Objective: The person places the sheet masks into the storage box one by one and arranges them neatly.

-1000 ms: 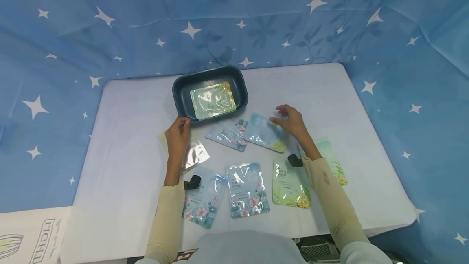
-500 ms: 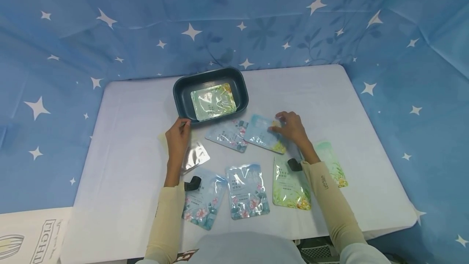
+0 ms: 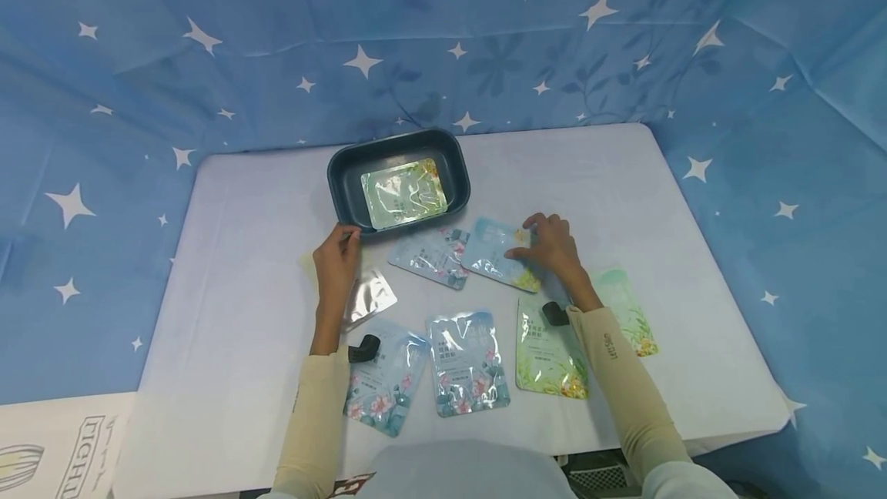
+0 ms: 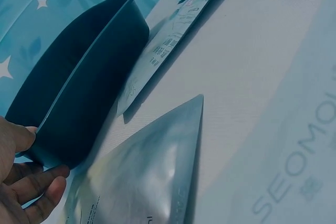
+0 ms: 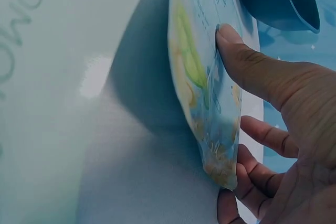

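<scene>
We see a blue star-patterned curtain (image 3: 485,29) walling in the white tabletop (image 3: 249,252). A cream printed panel (image 3: 62,441) sits at the lower left corner. Pale yellow sleeves (image 3: 315,410) cover the forearms: the right one crosses two green sachets (image 3: 550,356), and the left wrist partly hides a pink-flowered sachet (image 3: 384,395).

The dark basin (image 3: 457,152) stands toward the back, another green sachet (image 3: 404,192) lying inside it. On the tabletop, a second pink-flowered sachet (image 3: 468,360) lies nearest the person, a third (image 3: 426,256) just in front of the basin, its end overlapped by the blue yellow-flowered sachet (image 3: 492,249). Our right hand (image 3: 550,249) grips that yellow-flowered sachet at its right end, thumb on the printed face and fingers curled at the edge. Our left hand (image 3: 337,260) pinches the basin's near left corner, above a silver-faced sachet (image 3: 370,295).

As for writing, we make out LIGHT, turned sideways, on the panel. The left wrist view shows large letters SEOMO (image 4: 294,156) on a sachet, cut off at the frame. The sachets' dark characters and the right sleeve's lettering (image 3: 610,346) are too small for us to read surely.
</scene>
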Demonstrator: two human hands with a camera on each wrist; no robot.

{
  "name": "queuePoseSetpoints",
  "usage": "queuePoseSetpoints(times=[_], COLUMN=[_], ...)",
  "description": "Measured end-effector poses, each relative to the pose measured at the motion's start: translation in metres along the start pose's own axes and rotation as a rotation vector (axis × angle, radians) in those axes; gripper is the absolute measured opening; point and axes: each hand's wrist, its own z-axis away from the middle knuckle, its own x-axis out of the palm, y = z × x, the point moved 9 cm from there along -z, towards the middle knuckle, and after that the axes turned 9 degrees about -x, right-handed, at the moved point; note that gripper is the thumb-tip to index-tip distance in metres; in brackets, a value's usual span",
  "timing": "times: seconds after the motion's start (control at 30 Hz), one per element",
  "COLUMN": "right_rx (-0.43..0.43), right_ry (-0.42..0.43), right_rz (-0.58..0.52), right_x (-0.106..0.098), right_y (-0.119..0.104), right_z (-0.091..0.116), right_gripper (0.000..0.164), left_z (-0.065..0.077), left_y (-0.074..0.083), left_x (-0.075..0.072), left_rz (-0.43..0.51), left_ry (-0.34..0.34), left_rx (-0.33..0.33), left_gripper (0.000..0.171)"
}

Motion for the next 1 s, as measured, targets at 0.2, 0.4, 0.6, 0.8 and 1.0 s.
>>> queuePoseSetpoints(times=[0.2,0.4,0.6,0.8,1.0], right_rx=[-0.003,0.008,0.024,0.043,0.041], right_ry=[0.012,-0.01,-0.036,-0.075,-0.076], right_rz=[0.0,0.003,0.012,-0.018,-0.213], right_x=[-0.001,0.0019,0.0038,0.0039,-0.0012], right_y=[-0.0002,-0.0013,0.0001,0.0031,0.0056], right_z=[-0.0001,0.0011,0.0004,0.0001,0.0007], right_gripper=[0.073,0.076,0.077,0.073,0.05], left_z=[0.0019,0.005,0.0042,0.0008,0.0013], left_y=[0.002,0.0016,0.0003,-0.0018,-0.002], left_x=[-0.0004,-0.0009,-0.0011,0.0004,0.0008], left_rz=[-0.013,-0.026,-0.022,-0.01,-0.024], left_ry=[0.003,0.003,-0.004,-0.012,-0.01], left_rx=[0.003,0.004,0.004,-0.001,-0.012], left_gripper=[0.017,0.018,0.018,0.017,0.017])
